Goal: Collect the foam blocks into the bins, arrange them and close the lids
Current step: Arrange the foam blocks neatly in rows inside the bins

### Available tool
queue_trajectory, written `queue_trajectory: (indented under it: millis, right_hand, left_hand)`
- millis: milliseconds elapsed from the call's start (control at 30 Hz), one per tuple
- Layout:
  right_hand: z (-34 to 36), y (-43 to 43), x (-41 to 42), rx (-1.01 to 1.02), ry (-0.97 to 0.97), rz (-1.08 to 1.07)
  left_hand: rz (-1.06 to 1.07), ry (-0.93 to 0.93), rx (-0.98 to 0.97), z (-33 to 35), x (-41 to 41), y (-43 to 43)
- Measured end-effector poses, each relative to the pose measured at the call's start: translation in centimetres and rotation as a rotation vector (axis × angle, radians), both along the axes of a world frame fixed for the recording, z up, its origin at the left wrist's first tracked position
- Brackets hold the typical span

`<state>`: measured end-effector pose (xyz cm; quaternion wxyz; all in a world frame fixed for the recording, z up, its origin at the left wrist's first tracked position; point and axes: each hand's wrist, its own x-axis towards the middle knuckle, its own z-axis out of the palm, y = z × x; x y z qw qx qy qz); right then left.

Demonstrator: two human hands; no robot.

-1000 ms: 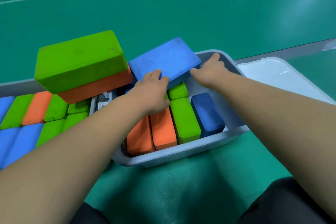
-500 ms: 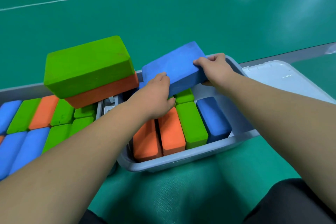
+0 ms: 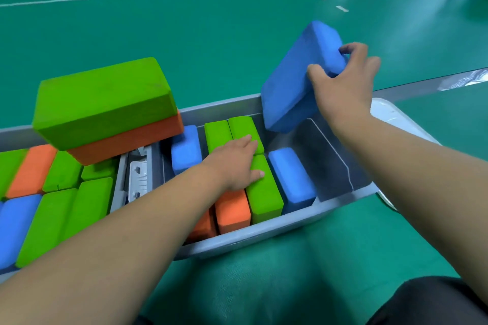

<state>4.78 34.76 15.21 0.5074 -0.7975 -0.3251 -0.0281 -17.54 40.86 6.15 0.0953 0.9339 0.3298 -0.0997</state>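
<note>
A grey bin in front of me holds upright green, orange and blue foam blocks. My right hand grips a large blue block, tilted on end over the bin's far right part, thumb on its face and fingers over its top edge. My left hand rests flat on the green blocks packed in the bin, fingers straight. A gap of bare bin floor lies at the right end, beside a blue block.
A second bin at the left is packed with blocks. A large green block lies stacked on an orange one over it. A white lid lies on the green floor behind the right bin. My knees are at the bottom.
My right hand has lifted the blue block up and to the right, tipping it on end. My left hand let go of it and came down onto the green blocks.
</note>
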Motion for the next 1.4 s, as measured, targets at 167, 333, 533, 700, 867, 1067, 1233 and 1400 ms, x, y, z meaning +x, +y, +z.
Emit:
queue_trajectory:
  millis: [167, 333, 533, 700, 867, 1067, 1233, 1400]
  right_hand:
    - [-2.3, 0.0, -0.7, -0.137, -0.155, 0.101]
    - [-5.0, 1.6, -1.7, -0.464, -0.187, 0.352]
    - [-8.3, 1.9, -3.6, -1.401, -0.360, 0.635]
    - [-6.7, 2.6, -4.8, -1.389, -0.384, 0.639]
    - [-6.0, 2.1, -4.9, -1.399, -0.315, 0.592]
    - [-6.0, 2.4, -5.6, -1.364, -0.335, 0.571]
    - [-5.2, 4.0, -7.0, -1.329, -0.238, 0.490]
    - [-5.0, 5.7, -8.8, -0.993, -0.236, 0.483]
  left_hand:
    - [0.039, 0.159, -0.062, -0.8, -0.1, 0.3]
    - [0.054, 0.218, -0.071, -0.6, -0.4, 0.5]
    - [0.026, 0.226, -0.075, -0.6, -0.8, 0.7]
    - [-0.014, 0.228, -0.075, -0.4, -1.3, 0.9]
    - [-0.045, 0.194, -0.069, 0.7, -2.2, 0.8]
    - [-0.058, 0.078, -0.036, 2.7, -3.5, 0.7]
    - [-0.064, -0.086, 0.066, 5.9, -4.9, 0.9]
    - [0.017, -0.277, 0.233, 9.1, -7.7, 1.7]
